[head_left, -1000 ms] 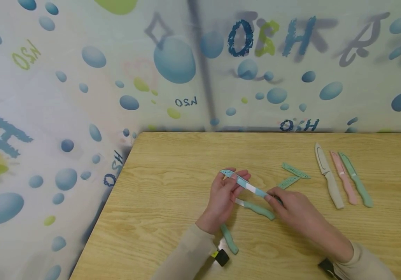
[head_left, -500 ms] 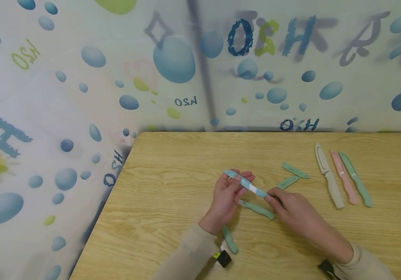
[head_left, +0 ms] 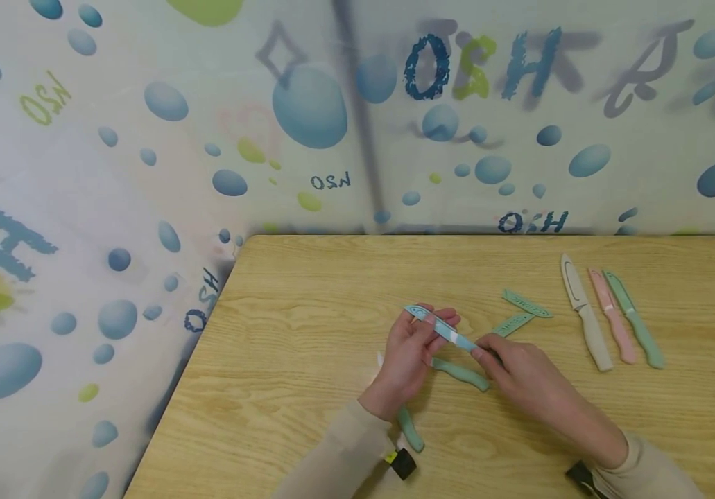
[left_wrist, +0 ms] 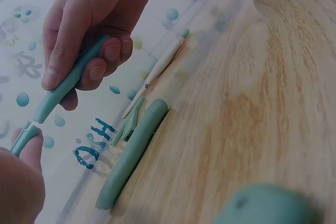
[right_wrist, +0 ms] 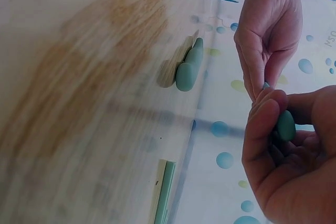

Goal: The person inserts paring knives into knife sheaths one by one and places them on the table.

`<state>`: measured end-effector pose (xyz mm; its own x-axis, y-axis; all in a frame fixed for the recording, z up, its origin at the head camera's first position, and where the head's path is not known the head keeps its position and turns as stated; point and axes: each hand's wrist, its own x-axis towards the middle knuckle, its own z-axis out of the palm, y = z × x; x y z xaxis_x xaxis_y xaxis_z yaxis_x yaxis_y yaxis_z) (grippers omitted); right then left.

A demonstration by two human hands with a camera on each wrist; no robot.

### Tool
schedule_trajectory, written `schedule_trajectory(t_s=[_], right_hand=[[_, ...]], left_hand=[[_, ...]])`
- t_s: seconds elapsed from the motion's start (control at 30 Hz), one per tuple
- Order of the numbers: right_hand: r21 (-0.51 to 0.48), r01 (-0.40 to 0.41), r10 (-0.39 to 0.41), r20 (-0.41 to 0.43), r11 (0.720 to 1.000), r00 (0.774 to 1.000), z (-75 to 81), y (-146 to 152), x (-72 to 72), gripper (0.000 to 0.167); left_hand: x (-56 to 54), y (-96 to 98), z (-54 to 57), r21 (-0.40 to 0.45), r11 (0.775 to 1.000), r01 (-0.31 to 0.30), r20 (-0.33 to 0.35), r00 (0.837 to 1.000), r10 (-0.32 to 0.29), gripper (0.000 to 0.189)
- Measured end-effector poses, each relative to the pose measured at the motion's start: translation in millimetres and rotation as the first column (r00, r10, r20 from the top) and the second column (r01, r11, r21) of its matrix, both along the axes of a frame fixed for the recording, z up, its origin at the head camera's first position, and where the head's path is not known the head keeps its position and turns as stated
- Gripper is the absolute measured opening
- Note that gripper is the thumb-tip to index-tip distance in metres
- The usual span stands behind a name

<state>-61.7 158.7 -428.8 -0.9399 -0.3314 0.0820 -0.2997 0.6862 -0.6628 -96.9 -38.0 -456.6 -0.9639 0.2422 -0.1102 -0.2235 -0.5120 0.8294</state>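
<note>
Smooth, matt, plastic-looking blue knife handle [left_wrist: 63, 93], wood-grained tabletop [head_left: 270, 333], matt cloth sleeves [head_left: 338, 450].

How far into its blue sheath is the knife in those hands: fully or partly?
Partly: a white strip of blade shows between the sheath, pinched in the left hand, and the blue handle, gripped by the right hand.

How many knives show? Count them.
6: blue knife in both hands; two green knives near them; cream knife, pink knife, third green knife at right. Hands may hide more.
</note>
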Motion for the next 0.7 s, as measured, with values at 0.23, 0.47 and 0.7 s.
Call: schedule_trajectory(t_s=[0.23,0.47,0.7], right_hand=[[-0.002,-0.004,0.004,-0.014,1.000,1.000,-1.0,-0.4,-0.5,0.014],[-0.007,-0.007,0.007,-0.010,1.000,1.000,-2.1,-0.5,-1.0,0.013],[-0.001,-0.003,0.003,-0.003,1.000,1.000,-2.1,-1.2,-1.1,0.014]], left_hand=[[1.4,2.2,-0.5,-0.003,1.000,0.004,0.004,1.000,-0.004,0.005],[1.8,3.8,-1.6,-0.001,1.000,-0.006,0.012,1.000,0.006,0.004],[2.1,5.1,-2.7,0.002,1.000,-0.020,0.014,1.000,0.020,0.004]])
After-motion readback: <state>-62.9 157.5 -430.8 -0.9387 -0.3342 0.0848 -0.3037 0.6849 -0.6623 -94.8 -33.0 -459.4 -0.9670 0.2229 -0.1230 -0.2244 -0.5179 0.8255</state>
